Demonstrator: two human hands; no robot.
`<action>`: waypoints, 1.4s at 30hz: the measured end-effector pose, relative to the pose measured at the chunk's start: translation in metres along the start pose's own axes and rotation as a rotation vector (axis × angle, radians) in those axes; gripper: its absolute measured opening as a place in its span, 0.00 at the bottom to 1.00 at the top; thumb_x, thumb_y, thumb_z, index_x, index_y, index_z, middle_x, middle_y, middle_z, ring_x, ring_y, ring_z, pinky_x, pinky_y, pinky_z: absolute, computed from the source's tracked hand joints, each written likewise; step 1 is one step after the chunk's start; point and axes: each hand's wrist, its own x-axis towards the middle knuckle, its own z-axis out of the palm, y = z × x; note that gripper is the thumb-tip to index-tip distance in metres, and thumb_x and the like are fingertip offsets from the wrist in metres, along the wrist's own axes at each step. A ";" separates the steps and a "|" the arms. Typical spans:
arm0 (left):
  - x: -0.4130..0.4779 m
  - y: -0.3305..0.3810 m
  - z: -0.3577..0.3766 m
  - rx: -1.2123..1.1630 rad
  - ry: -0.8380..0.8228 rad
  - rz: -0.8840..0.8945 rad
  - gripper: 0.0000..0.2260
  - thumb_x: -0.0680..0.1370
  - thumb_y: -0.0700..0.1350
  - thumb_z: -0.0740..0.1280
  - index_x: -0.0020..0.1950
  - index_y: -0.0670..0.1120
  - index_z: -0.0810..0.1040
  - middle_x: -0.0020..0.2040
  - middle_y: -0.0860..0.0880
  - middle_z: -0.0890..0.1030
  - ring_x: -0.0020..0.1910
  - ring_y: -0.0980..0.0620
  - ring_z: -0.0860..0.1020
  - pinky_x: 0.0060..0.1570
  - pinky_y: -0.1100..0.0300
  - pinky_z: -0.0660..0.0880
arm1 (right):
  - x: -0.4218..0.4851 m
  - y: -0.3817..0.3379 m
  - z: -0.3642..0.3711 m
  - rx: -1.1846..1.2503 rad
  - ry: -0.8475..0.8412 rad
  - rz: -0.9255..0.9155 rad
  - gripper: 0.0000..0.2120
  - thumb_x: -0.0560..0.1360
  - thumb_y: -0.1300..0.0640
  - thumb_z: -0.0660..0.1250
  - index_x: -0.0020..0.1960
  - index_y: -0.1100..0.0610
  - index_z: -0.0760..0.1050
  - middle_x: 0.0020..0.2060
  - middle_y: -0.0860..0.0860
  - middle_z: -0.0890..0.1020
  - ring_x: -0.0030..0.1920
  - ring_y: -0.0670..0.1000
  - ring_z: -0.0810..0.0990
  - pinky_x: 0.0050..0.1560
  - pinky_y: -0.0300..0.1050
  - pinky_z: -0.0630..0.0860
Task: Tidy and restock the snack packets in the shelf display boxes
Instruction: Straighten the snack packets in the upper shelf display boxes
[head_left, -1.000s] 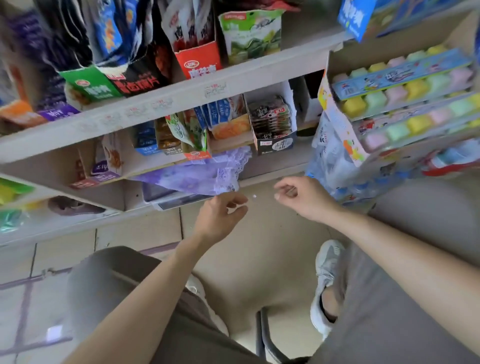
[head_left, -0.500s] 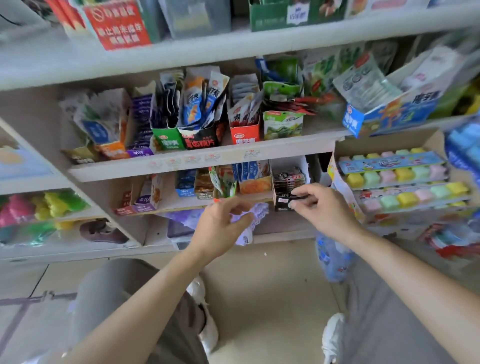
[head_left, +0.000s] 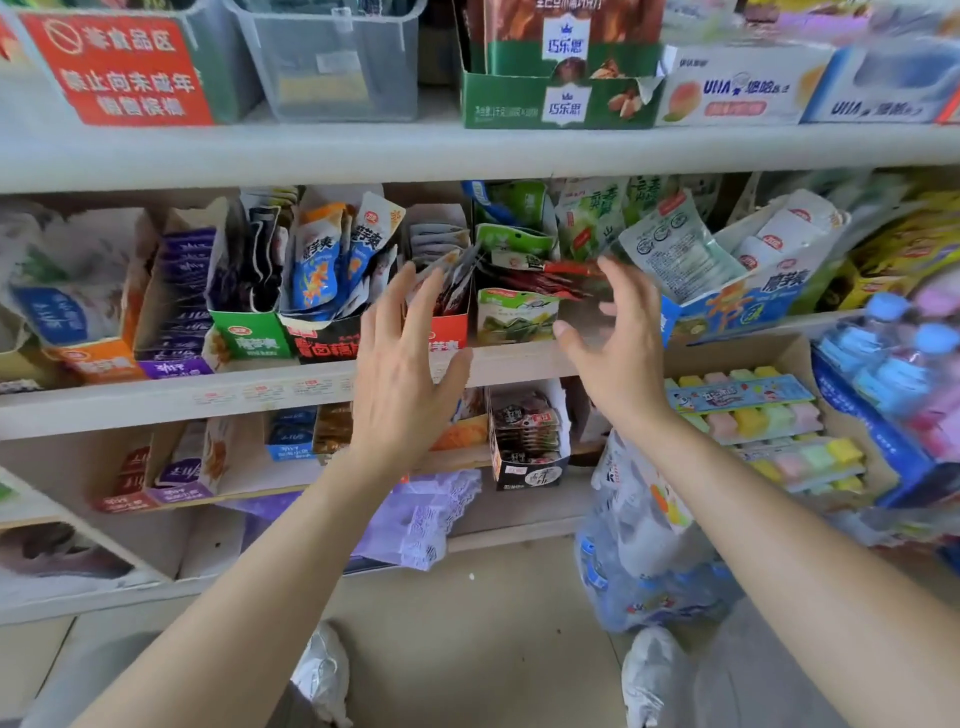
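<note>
Well, left hand (head_left: 400, 374) & right hand (head_left: 618, 345) spread wide, empty — left partly hides red box (head_left: 455, 328) label.

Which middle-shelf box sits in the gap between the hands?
The pale green box with red packets lying across its top; the red box beside it is partly hidden by the left hand.

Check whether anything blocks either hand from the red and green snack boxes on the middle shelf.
Nothing visible does. The left hand hangs open right before the red display box, the right hand open just right of the green display box. Dark red packets lie loose across the green box's top.
</note>
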 end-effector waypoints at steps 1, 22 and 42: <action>0.006 0.000 0.006 0.041 0.013 0.019 0.32 0.78 0.46 0.70 0.81 0.49 0.63 0.80 0.43 0.61 0.75 0.40 0.63 0.71 0.48 0.63 | 0.006 0.004 0.004 0.006 0.017 -0.011 0.34 0.74 0.53 0.74 0.76 0.52 0.65 0.72 0.52 0.66 0.69 0.53 0.71 0.66 0.55 0.74; 0.049 -0.011 0.042 0.197 0.371 0.011 0.11 0.77 0.39 0.67 0.57 0.48 0.83 0.59 0.45 0.80 0.55 0.42 0.77 0.37 0.53 0.72 | 0.019 0.035 0.017 0.020 0.183 -0.238 0.10 0.74 0.55 0.74 0.52 0.60 0.85 0.50 0.52 0.86 0.51 0.50 0.84 0.54 0.49 0.80; 0.055 0.028 0.071 0.215 0.139 0.314 0.16 0.78 0.56 0.72 0.64 0.54 0.83 0.58 0.50 0.82 0.52 0.45 0.79 0.49 0.50 0.68 | 0.015 0.028 -0.024 0.196 0.013 -0.072 0.04 0.75 0.62 0.74 0.49 0.61 0.85 0.43 0.49 0.86 0.45 0.41 0.84 0.49 0.34 0.78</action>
